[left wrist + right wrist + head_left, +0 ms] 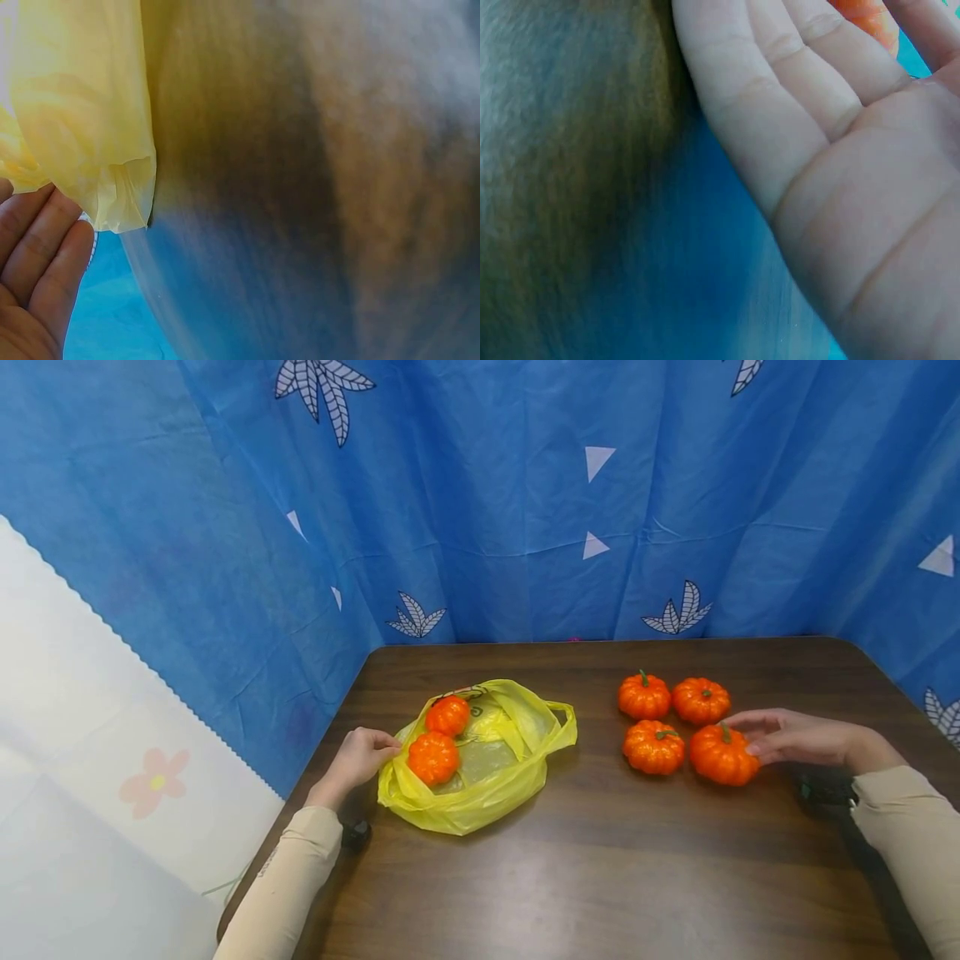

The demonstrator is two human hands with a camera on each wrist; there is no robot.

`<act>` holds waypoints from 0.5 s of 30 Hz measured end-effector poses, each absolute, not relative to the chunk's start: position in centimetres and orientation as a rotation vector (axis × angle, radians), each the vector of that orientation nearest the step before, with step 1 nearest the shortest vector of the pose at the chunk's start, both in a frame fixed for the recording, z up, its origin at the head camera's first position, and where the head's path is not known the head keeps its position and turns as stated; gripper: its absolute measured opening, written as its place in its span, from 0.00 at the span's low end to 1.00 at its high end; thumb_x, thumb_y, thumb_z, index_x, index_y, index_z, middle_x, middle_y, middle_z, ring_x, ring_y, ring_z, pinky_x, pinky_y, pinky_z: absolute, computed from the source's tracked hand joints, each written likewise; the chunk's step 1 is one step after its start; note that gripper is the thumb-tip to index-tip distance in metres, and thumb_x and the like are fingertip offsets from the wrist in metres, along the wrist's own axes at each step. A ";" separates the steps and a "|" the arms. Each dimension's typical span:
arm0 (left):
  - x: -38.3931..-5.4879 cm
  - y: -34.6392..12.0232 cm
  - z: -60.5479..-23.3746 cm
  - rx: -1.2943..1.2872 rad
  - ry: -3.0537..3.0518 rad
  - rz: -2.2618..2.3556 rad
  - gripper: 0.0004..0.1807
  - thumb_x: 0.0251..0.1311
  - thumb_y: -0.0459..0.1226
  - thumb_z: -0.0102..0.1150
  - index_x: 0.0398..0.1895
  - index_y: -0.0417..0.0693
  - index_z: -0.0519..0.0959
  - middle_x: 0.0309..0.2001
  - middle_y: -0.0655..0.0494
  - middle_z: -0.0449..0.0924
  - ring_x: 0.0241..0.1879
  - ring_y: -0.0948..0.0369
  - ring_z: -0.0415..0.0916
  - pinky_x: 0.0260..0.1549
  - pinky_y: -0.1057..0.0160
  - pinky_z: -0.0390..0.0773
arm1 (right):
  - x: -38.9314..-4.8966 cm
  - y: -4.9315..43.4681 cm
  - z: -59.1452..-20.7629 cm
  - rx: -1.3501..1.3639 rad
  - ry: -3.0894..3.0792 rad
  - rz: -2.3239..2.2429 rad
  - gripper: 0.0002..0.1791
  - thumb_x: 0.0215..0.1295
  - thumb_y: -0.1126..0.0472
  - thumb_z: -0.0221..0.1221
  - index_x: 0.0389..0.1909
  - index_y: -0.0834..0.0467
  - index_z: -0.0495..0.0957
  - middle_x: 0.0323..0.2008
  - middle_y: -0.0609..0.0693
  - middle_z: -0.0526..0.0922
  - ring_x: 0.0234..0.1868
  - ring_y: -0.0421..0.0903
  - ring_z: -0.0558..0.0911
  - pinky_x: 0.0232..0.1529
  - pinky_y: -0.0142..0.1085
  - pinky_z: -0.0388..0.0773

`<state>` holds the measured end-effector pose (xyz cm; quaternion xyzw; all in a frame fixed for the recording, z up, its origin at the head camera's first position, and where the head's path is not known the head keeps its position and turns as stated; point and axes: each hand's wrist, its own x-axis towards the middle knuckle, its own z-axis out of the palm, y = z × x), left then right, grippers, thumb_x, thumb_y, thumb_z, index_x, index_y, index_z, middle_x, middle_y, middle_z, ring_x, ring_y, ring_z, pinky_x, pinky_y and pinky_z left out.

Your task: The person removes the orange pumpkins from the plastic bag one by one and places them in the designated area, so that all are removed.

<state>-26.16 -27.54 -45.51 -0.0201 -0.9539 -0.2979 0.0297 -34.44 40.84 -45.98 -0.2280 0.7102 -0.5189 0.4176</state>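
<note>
A round orange plastic-looking pumpkin, likely light, is side-held by right fingers, a yellow plastic bag by left fingers

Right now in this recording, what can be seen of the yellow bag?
The yellow bag looks like thin, crinkled, translucent plastic, with dark marks near its far rim. It lies toward the left of the brown table, mouth open upward, one looped handle extending right. Two orange pumpkins sit inside, toward its left; the left hand pinches its left rim.
</note>
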 end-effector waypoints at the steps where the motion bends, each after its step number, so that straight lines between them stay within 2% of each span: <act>1: -26.1 -27.5 -45.5 -0.057 -2.943 -0.922 0.08 0.63 0.34 0.64 0.38 0.38 0.88 0.39 0.45 0.89 0.36 0.56 0.82 0.42 0.54 0.86 | -34.5 40.8 -46.0 -0.571 1.785 -1.301 0.22 0.76 0.61 0.46 0.58 0.30 0.73 0.57 0.27 0.77 0.58 0.34 0.79 0.58 0.33 0.79; 11: -26.1 -27.4 -45.5 -0.034 -2.941 -0.939 0.08 0.63 0.34 0.64 0.38 0.38 0.88 0.38 0.45 0.88 0.34 0.57 0.80 0.40 0.57 0.85 | -34.4 40.9 -46.0 -0.562 1.853 -1.264 0.22 0.76 0.61 0.47 0.60 0.31 0.72 0.57 0.29 0.78 0.58 0.34 0.79 0.58 0.32 0.79; 15: -26.0 -27.2 -45.4 -0.002 -2.948 -0.954 0.08 0.63 0.34 0.65 0.38 0.39 0.88 0.38 0.45 0.88 0.34 0.57 0.80 0.39 0.58 0.85 | -34.1 40.9 -45.9 -0.542 1.914 -1.230 0.22 0.75 0.60 0.49 0.65 0.38 0.71 0.56 0.29 0.77 0.56 0.34 0.79 0.56 0.32 0.79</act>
